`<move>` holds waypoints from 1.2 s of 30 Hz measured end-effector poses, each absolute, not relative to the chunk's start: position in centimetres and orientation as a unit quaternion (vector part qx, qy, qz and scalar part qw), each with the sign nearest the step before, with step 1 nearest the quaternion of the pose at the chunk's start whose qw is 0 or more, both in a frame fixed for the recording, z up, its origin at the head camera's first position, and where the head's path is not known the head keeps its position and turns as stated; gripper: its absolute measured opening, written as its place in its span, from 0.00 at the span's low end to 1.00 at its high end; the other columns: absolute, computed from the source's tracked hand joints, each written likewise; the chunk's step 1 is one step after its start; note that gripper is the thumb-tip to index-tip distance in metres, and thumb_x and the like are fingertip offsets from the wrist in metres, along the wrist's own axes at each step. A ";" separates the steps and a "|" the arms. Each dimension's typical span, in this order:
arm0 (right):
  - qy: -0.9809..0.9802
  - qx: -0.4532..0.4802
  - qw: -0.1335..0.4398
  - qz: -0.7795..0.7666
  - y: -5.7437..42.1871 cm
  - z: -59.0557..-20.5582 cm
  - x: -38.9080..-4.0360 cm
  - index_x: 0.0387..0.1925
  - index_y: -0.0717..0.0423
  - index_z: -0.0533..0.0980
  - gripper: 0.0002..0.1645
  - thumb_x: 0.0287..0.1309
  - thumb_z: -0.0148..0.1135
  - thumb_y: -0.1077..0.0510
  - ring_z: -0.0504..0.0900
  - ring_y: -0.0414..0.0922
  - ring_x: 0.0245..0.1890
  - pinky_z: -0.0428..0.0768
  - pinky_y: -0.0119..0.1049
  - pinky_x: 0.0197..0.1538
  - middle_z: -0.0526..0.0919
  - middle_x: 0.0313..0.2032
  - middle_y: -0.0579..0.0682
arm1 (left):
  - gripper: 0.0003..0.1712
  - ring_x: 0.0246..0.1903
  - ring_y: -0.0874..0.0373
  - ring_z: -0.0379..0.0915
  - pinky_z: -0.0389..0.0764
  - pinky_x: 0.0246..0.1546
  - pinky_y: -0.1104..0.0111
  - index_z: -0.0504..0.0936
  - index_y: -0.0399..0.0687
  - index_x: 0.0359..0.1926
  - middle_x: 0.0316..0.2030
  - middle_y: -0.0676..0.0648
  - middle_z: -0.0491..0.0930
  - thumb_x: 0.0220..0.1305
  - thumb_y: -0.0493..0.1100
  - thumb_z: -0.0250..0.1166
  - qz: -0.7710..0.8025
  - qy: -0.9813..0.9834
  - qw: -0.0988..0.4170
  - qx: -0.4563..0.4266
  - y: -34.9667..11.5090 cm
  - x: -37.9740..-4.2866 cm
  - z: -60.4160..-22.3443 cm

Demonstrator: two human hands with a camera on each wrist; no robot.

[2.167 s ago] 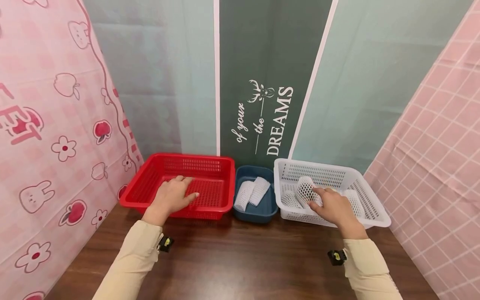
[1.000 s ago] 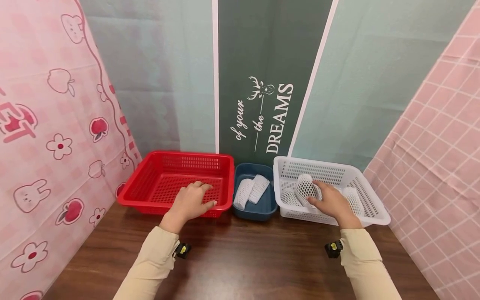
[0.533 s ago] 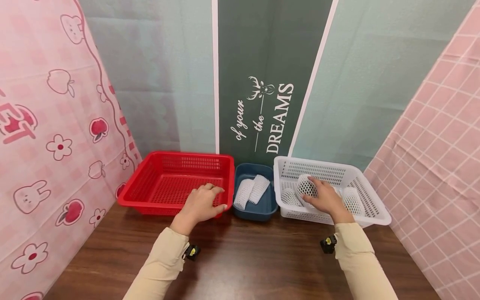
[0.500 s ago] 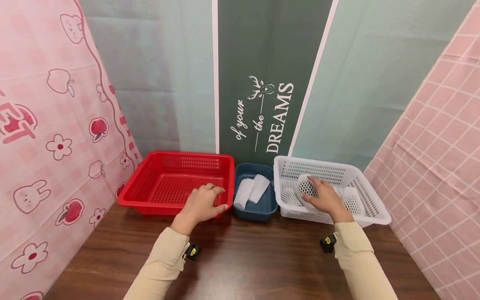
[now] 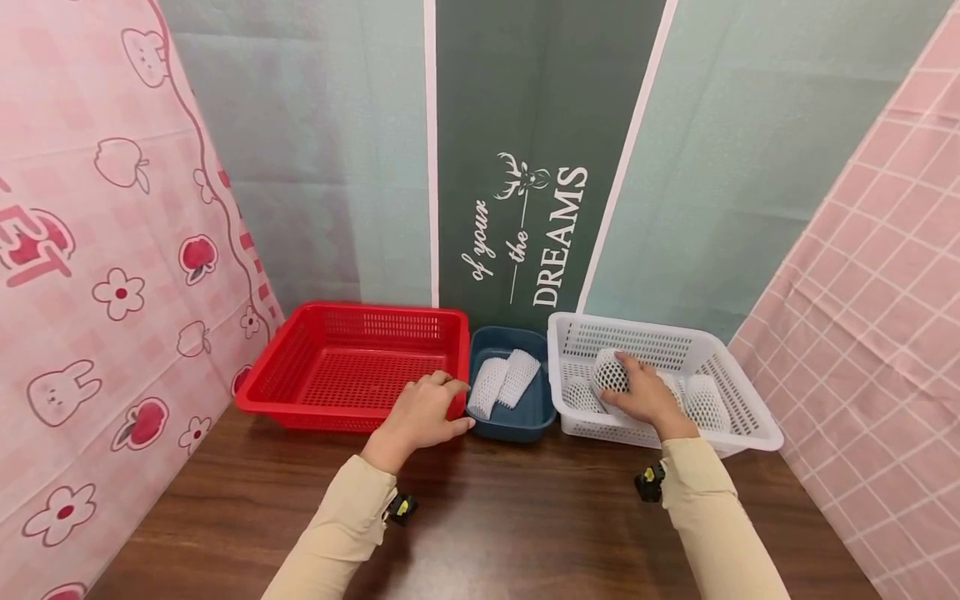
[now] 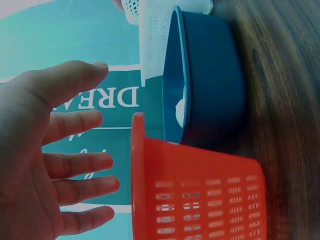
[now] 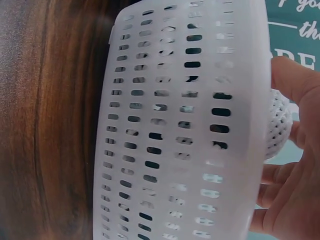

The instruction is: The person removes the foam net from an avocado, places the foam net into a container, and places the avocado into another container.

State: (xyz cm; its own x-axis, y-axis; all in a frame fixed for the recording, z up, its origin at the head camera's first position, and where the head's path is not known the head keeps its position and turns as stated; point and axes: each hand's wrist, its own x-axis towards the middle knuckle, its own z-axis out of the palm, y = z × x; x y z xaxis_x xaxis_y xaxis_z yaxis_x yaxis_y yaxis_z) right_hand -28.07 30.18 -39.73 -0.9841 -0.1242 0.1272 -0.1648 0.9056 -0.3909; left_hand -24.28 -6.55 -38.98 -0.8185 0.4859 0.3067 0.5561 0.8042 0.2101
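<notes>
White mesh sleeve point(image 5: 611, 372) sits in white basket point(image 5: 630, 337) toward its left edge, gripped by right hand point(image 5: 648, 393); more sleeves point(image 5: 707, 402) beside it. Blue bin point(image 5: 510, 430) holds two sleeves point(image 5: 488, 388). Left hand point(image 5: 422, 414) open, fingers extended at red basket's point(image 5: 300, 408) near right corner

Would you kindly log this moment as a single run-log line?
Left hand: holds nothing, at right end of red basket | Right hand: holds white mesh sleeve, at white basket | Blue bin: two mesh sleeves inside

downward head view, close wrist views, white basket point(image 7: 243, 125) in all
</notes>
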 end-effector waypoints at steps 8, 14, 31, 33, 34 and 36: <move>-0.975 0.087 0.047 0.201 29.8 -40.5 -28.3 0.67 0.56 0.58 0.44 0.50 0.65 0.50 0.70 0.71 0.46 0.69 0.64 0.42 0.60 0.53 0.80 | 0.32 0.40 0.50 0.71 0.73 0.36 0.56 0.79 0.48 0.53 0.45 0.43 0.74 0.47 0.59 0.69 -0.130 -0.948 0.101 -0.273 -5.8 -24.4 -39.5; -0.973 0.089 0.045 0.208 29.6 -40.8 -28.5 0.66 0.54 0.59 0.41 0.50 0.64 0.55 0.71 0.70 0.46 0.69 0.64 0.43 0.61 0.52 0.79 | 0.34 0.41 0.51 0.70 0.72 0.36 0.57 0.79 0.51 0.54 0.45 0.44 0.73 0.46 0.60 0.69 -0.122 -0.957 0.086 -0.250 -6.0 -24.3 -39.5; -0.965 0.117 0.111 0.208 29.5 -39.4 -28.1 0.63 0.55 0.63 0.37 0.50 0.63 0.58 0.69 0.63 0.41 0.70 0.59 0.37 0.68 0.44 0.74 | 0.33 0.40 0.51 0.72 0.74 0.36 0.57 0.79 0.49 0.52 0.44 0.44 0.75 0.45 0.58 0.71 -0.114 -0.958 0.095 -0.245 -6.5 -24.3 -37.7; -0.963 0.121 0.119 0.210 29.2 -38.6 -27.9 0.64 0.55 0.63 0.38 0.50 0.63 0.58 0.69 0.63 0.40 0.70 0.58 0.36 0.68 0.43 0.74 | 0.33 0.42 0.50 0.72 0.74 0.37 0.56 0.79 0.49 0.52 0.46 0.43 0.75 0.44 0.58 0.71 -0.116 -0.958 0.100 -0.241 -6.7 -24.3 -37.1; -0.963 0.122 0.121 0.209 29.0 -38.2 -27.8 0.64 0.55 0.63 0.38 0.50 0.64 0.58 0.69 0.63 0.40 0.70 0.58 0.36 0.68 0.43 0.74 | 0.33 0.43 0.50 0.72 0.75 0.38 0.55 0.79 0.49 0.52 0.47 0.43 0.75 0.44 0.58 0.71 -0.116 -0.958 0.103 -0.240 -6.8 -24.4 -36.8; -0.964 0.121 0.118 0.207 28.6 -37.5 -27.6 0.64 0.54 0.63 0.38 0.50 0.64 0.57 0.69 0.62 0.41 0.71 0.57 0.36 0.68 0.44 0.73 | 0.34 0.45 0.49 0.71 0.74 0.40 0.54 0.79 0.49 0.53 0.49 0.42 0.74 0.45 0.58 0.70 -0.117 -0.958 0.105 -0.238 -7.0 -24.5 -36.3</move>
